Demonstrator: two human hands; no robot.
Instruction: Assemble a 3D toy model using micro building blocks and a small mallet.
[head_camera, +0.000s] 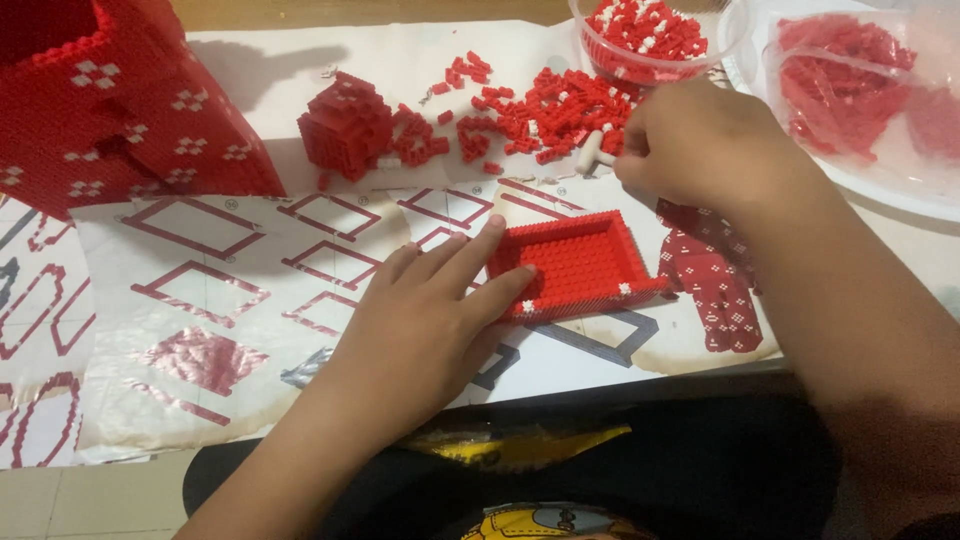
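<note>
Left hand (430, 310): flat, fingers spread, steadying the red brick tray (575, 265), centre frame.
Right hand (690, 140): pinched on a white tool (592, 152), just above the tray.
Loose bricks (545, 110): nearest the right hand.

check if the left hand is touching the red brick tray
Touching. The head view shows the left hand with its fingers lying against the near-left wall of the red brick tray, no gap visible.

The shallow red tray of studded plastic bricks (578, 265) looks matt and bumpy. Beneath it, the white printed paper instruction sheet (200, 330) lies smooth, stained and slightly creased. Behind the tray, a clear glossy plastic bowl (650, 45) holds loose red bricks.
</note>
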